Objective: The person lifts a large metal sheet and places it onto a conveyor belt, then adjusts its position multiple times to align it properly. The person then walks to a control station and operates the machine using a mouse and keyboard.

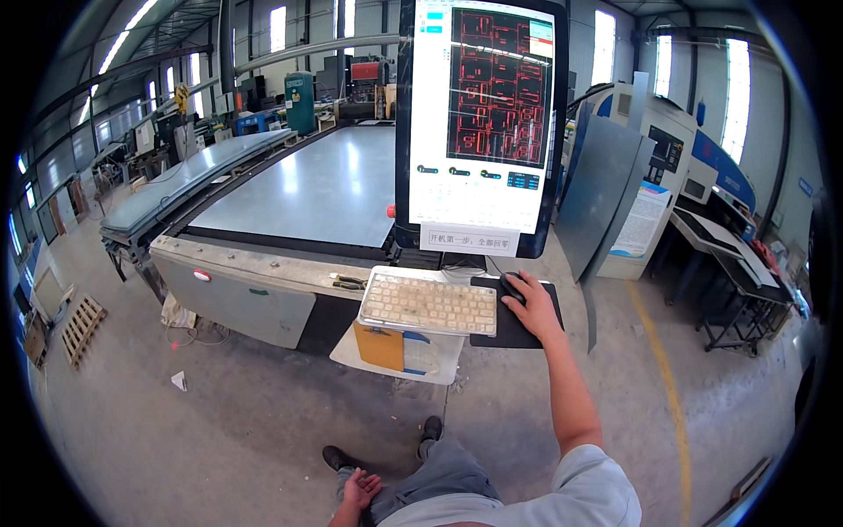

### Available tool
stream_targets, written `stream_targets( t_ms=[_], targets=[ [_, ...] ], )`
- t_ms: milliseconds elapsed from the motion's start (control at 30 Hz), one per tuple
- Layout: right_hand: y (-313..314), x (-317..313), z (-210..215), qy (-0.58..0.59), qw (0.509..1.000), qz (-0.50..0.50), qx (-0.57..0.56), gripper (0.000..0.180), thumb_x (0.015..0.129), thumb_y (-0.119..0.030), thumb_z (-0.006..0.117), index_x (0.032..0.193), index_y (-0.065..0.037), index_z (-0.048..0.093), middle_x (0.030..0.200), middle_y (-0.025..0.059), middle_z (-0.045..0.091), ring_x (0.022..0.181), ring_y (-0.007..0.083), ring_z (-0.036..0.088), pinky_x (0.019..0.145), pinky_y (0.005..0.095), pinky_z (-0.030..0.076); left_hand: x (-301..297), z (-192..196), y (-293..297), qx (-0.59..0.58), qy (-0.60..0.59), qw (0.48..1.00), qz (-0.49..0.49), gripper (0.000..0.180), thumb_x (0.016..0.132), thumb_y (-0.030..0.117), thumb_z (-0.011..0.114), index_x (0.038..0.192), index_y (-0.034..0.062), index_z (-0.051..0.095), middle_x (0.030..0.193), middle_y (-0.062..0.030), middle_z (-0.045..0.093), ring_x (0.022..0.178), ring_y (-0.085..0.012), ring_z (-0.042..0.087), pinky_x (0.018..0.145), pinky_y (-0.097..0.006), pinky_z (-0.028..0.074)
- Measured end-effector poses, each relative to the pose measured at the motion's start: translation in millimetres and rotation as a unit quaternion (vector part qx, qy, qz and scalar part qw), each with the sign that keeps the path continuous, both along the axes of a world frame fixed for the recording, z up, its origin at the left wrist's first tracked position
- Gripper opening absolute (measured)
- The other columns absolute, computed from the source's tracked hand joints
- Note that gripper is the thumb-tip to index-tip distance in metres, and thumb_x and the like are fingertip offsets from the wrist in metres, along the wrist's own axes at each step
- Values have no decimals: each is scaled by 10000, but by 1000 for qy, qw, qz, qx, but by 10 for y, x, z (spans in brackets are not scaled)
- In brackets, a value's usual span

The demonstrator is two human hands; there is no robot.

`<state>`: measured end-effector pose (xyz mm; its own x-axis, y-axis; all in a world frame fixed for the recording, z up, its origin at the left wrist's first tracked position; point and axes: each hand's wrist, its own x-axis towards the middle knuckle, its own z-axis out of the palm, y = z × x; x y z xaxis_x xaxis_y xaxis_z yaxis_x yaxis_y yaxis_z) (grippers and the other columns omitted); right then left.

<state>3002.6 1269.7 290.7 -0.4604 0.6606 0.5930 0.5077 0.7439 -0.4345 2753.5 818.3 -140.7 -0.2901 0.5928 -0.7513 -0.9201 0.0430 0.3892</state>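
My right hand rests over a black computer mouse, its fingers around it, on a black mouse pad. Left of the pad, touching it, lies a dirty cream keyboard. Above them stands a tall upright monitor showing red outline drawings on a black field, with a paper label along its lower edge. My left hand hangs low beside my leg, holding nothing, its fingers loosely apart.
A large metal sheet covers the machine bed behind the keyboard. Pliers lie on the bed's front edge. Under the keyboard is a shelf with a brown folder. A white machine stands right, a wooden pallet far left.
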Motion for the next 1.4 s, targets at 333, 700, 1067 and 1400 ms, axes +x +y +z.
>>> stream_targets(
  t_ms=[333, 700, 1067, 1400],
  targets=[
    [1, -8, -67, 6, 1000, 2, 24, 420, 831, -196, 703, 1237, -116, 638, 1358, 207, 522, 1215, 382, 528, 1016, 410, 444, -11, -11, 13, 2, 3, 1000, 4, 481, 904, 419, 637, 1199, 85, 457, 1194, -226, 549, 1110, -381, 570, 962, -552, 465],
    [28, -32, -46, 0, 1000, 10, 10, 438, 853, -232, 698, 1267, -113, 617, 1387, 211, 496, 1251, 386, 496, 1030, 415, 426, -13, -12, 14, -4, -4, 1000, 3, 452, 914, 415, 625, 1186, 92, 463, 1226, -225, 543, 1139, -390, 562, 986, -553, 451],
    [51, -24, -76, -3, 1000, 20, 15, 429, 862, -234, 689, 1267, -114, 616, 1392, 216, 492, 1258, 388, 491, 1036, 413, 423, -13, -6, 13, 0, 1, 1000, -1, 505, 905, 420, 635, 1238, 91, 448, 1196, -212, 551, 1118, -367, 568, 976, -534, 458],
    [-24, -63, -24, -2, 1000, -1, 5, 462, 860, -245, 690, 1297, -134, 593, 1406, 215, 479, 1268, 388, 484, 1033, 415, 424, -33, -31, 2, -2, -16, 1000, 7, 441, 898, 416, 645, 1170, 106, 489, 1162, -183, 563, 1112, -354, 568, 988, -546, 451]
  ],
)
